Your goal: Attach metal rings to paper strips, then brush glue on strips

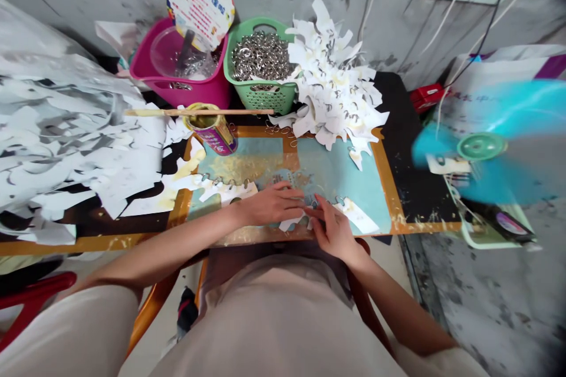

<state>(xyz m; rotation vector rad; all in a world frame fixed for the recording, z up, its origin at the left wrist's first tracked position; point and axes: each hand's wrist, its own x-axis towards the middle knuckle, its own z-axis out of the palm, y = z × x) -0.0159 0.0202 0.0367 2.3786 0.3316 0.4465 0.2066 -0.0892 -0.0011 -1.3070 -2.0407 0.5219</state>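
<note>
My left hand lies over the front of the blue-covered work surface, fingers stretched out to the right across a white paper strip. My right hand meets it from the other side. Its fingers are bent close together by the strip's edge, and what they hold is too small to make out. To the left of my left hand lies a jagged paper strip with metal rings along its top edge. A paper piece with a ring sticks out beyond my right hand.
Behind stand a magenta basket, a green basket of metal rings and a pile of ringed paper strips. A wooden stick rests across an open tin. Paper scraps heap left; a blue fan is right.
</note>
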